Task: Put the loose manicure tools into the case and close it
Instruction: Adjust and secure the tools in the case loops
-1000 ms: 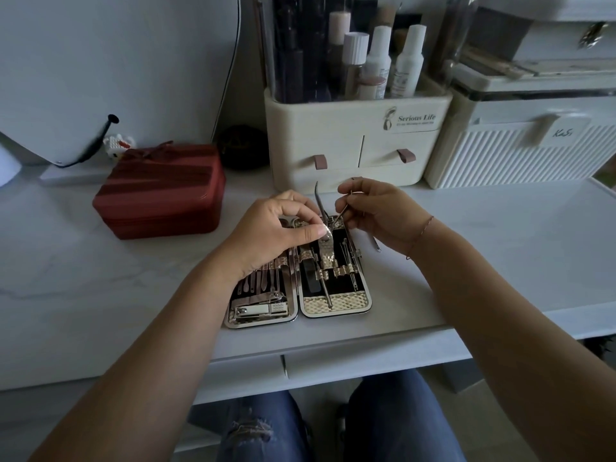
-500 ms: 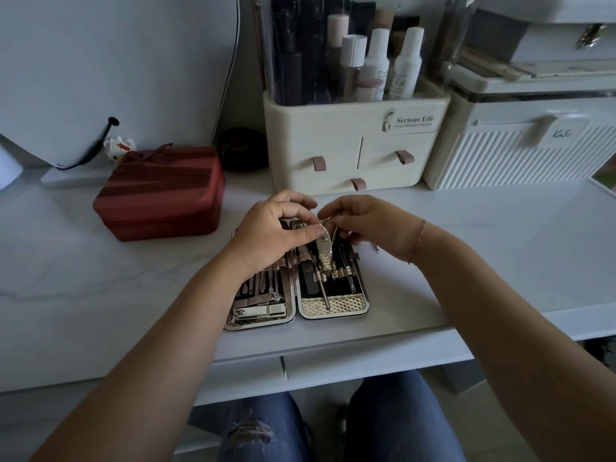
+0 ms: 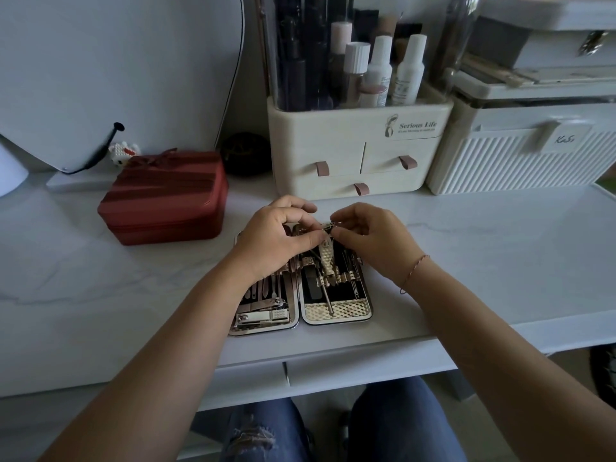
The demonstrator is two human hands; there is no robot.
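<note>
Manicure case lies open in two halves, left hand and right hand pinching one metal tool.

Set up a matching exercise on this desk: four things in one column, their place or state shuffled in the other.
Things:
1. manicure case
2. red box
3. cream organiser
4. nail clipper

Place or state:
A. holds bottles at the back
B. tucked in the case's left half
C. lies open and flat
D. shut, left of the case

Pairs: 1-C, 2-D, 3-A, 4-B.
</note>
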